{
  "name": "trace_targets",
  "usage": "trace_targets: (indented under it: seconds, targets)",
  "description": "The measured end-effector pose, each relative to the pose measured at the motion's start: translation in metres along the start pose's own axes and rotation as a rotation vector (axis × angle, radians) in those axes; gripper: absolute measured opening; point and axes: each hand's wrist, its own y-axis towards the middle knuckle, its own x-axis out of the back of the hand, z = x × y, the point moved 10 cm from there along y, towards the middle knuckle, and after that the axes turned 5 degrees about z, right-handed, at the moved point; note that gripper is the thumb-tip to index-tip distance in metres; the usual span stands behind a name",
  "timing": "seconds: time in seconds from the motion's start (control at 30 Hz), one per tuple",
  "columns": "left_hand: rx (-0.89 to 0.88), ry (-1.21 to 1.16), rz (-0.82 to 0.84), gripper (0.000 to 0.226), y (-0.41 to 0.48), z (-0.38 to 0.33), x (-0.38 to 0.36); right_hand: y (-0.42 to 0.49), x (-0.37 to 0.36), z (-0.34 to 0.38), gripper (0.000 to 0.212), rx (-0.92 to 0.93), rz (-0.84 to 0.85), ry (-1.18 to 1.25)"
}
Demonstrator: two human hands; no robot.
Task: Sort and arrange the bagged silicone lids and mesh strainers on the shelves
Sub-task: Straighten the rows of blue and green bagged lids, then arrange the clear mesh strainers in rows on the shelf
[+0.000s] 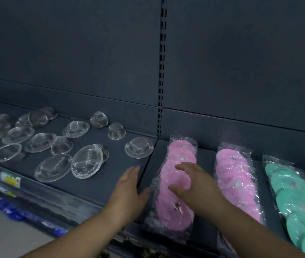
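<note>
Three bagged packs of silicone lids lie on the right shelf (213, 151) in a tidy row, long sides parallel: first pink bag (174, 185), second pink bag (235, 181), green bag (296, 202). A further pack may sit at the far right edge — too cropped to tell. Right hand (196, 185) rests flat on the first pink bag, fingers spread, grip open, pressing rather than clasping. Left hand (129, 190) lies open on the shelf beside that bag's left edge, at the seam between bays, holding nothing. Mesh strainers (86, 162) sit scattered on the left shelf (110, 175) — some upright, some tipped, some overlapping, no rows. Judgement: lids nearly arranged; strainers unsorted, most of the work left.
</note>
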Motion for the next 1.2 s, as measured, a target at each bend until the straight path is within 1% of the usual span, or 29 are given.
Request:
trace_targets:
  seconds: [0.13, 0.17, 0.2, 0.27, 0.3, 0.4, 0.47, 0.5, 0.57, 0.63, 0.7, 0.77, 0.83, 0.9, 0.93, 0.97, 1.03, 1.07, 1.13, 1.2]
  targets:
    - [-0.035, 0.264, -0.252, 0.080, 0.008, 0.038, 0.082, 0.027, -0.012, 0.030, 0.059, 0.051, 0.032, 0.023]
    - [-0.027, 0.341, -0.289, 0.084, 0.012, 0.049, 0.100, 0.037, -0.017, 0.039, 0.061, 0.062, 0.046, 0.023]
    - [0.004, 0.416, -0.287, 0.089, 0.017, 0.063, 0.113, 0.049, -0.023, 0.047, 0.062, 0.070, 0.058, 0.019]
    - [0.093, 0.532, -0.206, 0.100, 0.028, 0.096, 0.127, 0.076, -0.035, 0.058, 0.067, 0.060, 0.069, 0.014]
    - [0.101, 0.578, -0.163, 0.103, 0.034, 0.111, 0.129, 0.091, -0.041, 0.061, 0.069, 0.039, 0.063, 0.020]
    - [0.003, 0.664, -0.028, 0.105, 0.050, 0.140, 0.127, 0.138, -0.058, 0.060, 0.073, -0.067, 0.022, 0.058]
    - [-0.102, 0.685, -0.011, 0.098, 0.060, 0.150, 0.131, 0.163, -0.071, 0.054, 0.082, -0.170, 0.026, 0.062]
    - [-0.155, 0.693, -0.021, 0.094, 0.063, 0.152, 0.135, 0.173, -0.077, 0.051, 0.089, -0.221, 0.024, 0.052]
    - [-0.207, 0.668, -0.019, 0.088, 0.064, 0.160, 0.146, 0.185, -0.091, 0.047, 0.104, -0.321, 0.034, 0.057]
    - [-0.215, 0.640, -0.021, 0.086, 0.060, 0.180, 0.159, 0.191, -0.111, 0.053, 0.121, -0.381, 0.102, 0.070]
    - [-0.206, 0.628, 0.012, 0.090, 0.056, 0.206, 0.165, 0.189, -0.132, 0.071, 0.127, -0.386, 0.197, 0.112]
    - [-0.204, 0.604, 0.026, 0.088, 0.057, 0.229, 0.171, 0.184, -0.146, 0.092, 0.121, -0.355, 0.246, 0.222]
    - [-0.186, 0.590, 0.039, 0.083, 0.062, 0.247, 0.176, 0.176, -0.152, 0.109, 0.109, -0.325, 0.228, 0.309]
    - [-0.201, 0.548, 0.043, 0.077, 0.068, 0.255, 0.182, 0.168, -0.157, 0.125, 0.102, -0.302, 0.204, 0.344]
    - [-0.211, 0.531, 0.055, 0.074, 0.071, 0.257, 0.184, 0.164, -0.163, 0.136, 0.102, -0.277, 0.224, 0.325]
    - [-0.216, 0.503, 0.063, 0.070, 0.073, 0.261, 0.186, 0.163, -0.173, 0.149, 0.105, -0.244, 0.267, 0.257]
    - [-0.216, 0.436, 0.080, 0.065, 0.080, 0.266, 0.192, 0.162, -0.190, 0.169, 0.121, -0.202, 0.334, 0.092]
    - [-0.224, 0.408, 0.089, 0.065, 0.083, 0.267, 0.192, 0.163, -0.197, 0.175, 0.127, -0.195, 0.340, 0.029]
    - [-0.229, 0.342, 0.098, 0.069, 0.087, 0.267, 0.193, 0.171, -0.205, 0.184, 0.127, -0.173, 0.314, -0.046]
    - [-0.215, 0.279, 0.052, 0.071, 0.092, 0.265, 0.199, 0.181, -0.210, 0.190, 0.122, -0.145, 0.279, -0.094]
